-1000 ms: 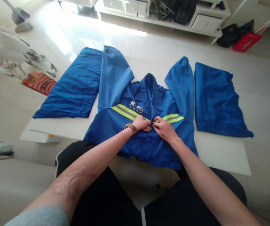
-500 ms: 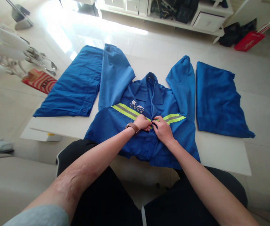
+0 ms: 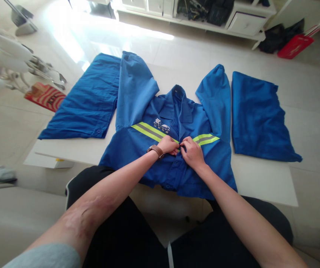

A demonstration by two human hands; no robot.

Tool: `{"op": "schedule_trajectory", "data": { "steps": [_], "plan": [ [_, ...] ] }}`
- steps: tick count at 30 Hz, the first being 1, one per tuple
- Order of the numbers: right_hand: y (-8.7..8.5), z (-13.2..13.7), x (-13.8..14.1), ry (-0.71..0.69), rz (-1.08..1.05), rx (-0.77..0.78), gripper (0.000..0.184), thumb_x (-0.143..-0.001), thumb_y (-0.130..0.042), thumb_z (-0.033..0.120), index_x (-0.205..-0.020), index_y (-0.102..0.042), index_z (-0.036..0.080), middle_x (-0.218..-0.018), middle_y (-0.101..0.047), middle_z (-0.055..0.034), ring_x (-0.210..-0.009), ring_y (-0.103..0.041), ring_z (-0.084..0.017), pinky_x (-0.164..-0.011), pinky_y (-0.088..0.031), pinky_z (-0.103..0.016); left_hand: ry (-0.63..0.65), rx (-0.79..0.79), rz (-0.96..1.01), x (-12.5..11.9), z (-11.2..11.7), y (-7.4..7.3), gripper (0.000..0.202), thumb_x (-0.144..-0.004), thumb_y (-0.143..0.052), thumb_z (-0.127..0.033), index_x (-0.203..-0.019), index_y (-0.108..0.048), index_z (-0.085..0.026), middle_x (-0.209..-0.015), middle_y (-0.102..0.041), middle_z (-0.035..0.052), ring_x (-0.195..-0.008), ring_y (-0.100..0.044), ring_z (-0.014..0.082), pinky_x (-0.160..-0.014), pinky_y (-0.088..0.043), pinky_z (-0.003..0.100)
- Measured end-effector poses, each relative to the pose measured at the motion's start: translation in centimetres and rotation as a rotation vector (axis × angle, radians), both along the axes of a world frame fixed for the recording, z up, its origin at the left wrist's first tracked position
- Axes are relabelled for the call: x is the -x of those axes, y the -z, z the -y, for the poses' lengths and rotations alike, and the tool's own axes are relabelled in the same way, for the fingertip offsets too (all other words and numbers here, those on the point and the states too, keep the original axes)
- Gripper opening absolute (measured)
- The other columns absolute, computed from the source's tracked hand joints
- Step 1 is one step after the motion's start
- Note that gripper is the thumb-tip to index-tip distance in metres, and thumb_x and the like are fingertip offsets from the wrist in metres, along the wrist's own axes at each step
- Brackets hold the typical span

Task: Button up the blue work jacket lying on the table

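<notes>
A blue work jacket (image 3: 154, 108) with a yellow-grey reflective band across the chest lies face up before me, collar pointing away and both sleeves stretched out to the far side. At the middle of its front edge, my left hand (image 3: 170, 145) pinches the fabric at the band. Close beside it, my right hand (image 3: 192, 152) also grips the front edge, fingertips almost meeting the left ones. Whatever button sits between the fingers is hidden. Below the hands, the front placket (image 3: 176, 167) shows a button and runs down to the hem.
Folded blue cloth (image 3: 84, 96) lies on the left of the white table (image 3: 263, 178), and another folded blue garment (image 3: 256, 115) on the right. A red-striped paper bag (image 3: 45, 96) is beyond the table's left side. A white cabinet (image 3: 246, 24) stands across the floor.
Almost nothing differs. Both hands stay at the same spot on the jacket front, with only slight finger movement, and the view has shifted a little.
</notes>
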State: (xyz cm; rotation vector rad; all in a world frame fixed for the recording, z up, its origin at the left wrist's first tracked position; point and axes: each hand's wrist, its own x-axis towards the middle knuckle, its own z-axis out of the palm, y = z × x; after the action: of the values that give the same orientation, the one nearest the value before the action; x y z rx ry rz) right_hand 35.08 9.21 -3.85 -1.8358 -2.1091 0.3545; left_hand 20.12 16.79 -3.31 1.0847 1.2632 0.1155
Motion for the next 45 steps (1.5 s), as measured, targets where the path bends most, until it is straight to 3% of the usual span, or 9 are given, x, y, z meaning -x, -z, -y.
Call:
{"op": "schedule_trajectory", "data": {
  "steps": [6,15,25,35,45],
  "plan": [
    [-0.2,-0.2,-0.3,0.020,0.065,0.021,0.014,-0.097,-0.059,0.024,-0.093,-0.071,0.020,-0.105,-0.067,-0.0078,-0.086,-0.063,-0.022,-0.077,-0.047,-0.034,-0.012,-0.040,-0.035,-0.2,0.2,0.1,0.025,-0.085,-0.064,-0.015,-0.060,-0.065,-0.013,-0.060,-0.069,0.0046,-0.053,-0.067,0.0143,-0.054,-0.057,0.023],
    [-1.0,-0.2,-0.8,-0.135,0.188,0.031,0.022,-0.099,-0.058,0.025,-0.089,-0.077,0.022,-0.130,-0.065,-0.0071,-0.095,-0.064,-0.021,-0.077,-0.048,-0.033,-0.011,-0.046,-0.041,-0.4,0.2,0.3,0.023,-0.085,-0.067,-0.016,-0.062,-0.066,-0.012,-0.060,-0.070,0.0046,-0.052,-0.066,0.0133,-0.056,-0.058,0.023],
    [0.1,-0.1,-0.9,-0.027,0.088,0.024,0.022,-0.099,-0.059,0.029,-0.095,-0.079,0.023,-0.124,-0.067,-0.0065,-0.087,-0.066,-0.019,-0.069,-0.049,-0.030,-0.037,-0.006,-0.050,-0.4,0.2,0.1,0.014,-0.079,-0.078,-0.021,-0.069,-0.070,-0.013,-0.061,-0.071,0.0045,-0.058,-0.069,0.0146,-0.059,-0.059,0.022],
    [-2.5,-0.8,-1.5,-0.133,0.192,0.179,0.021,-0.097,-0.061,0.030,-0.102,-0.082,0.030,-0.129,-0.065,-0.0039,-0.092,-0.067,-0.020,-0.065,-0.047,-0.031,0.022,0.005,-0.059,0.1,-0.4,0.6,0.024,-0.085,-0.067,-0.017,-0.061,-0.065,-0.013,-0.062,-0.071,0.0065,-0.055,-0.070,0.0175,-0.056,-0.059,0.026],
    [-3.2,-0.1,-0.8,-0.123,0.258,0.182,0.029,-0.099,-0.055,0.024,-0.116,-0.078,0.030,-0.133,-0.065,-0.0050,-0.096,-0.067,-0.022,-0.064,-0.047,-0.031,0.010,-0.012,-0.060,0.0,-0.3,0.8,0.025,-0.086,-0.067,-0.018,-0.062,-0.066,-0.014,-0.060,-0.071,0.0054,-0.055,-0.071,0.0167,-0.052,-0.058,0.023]
  ]
}}
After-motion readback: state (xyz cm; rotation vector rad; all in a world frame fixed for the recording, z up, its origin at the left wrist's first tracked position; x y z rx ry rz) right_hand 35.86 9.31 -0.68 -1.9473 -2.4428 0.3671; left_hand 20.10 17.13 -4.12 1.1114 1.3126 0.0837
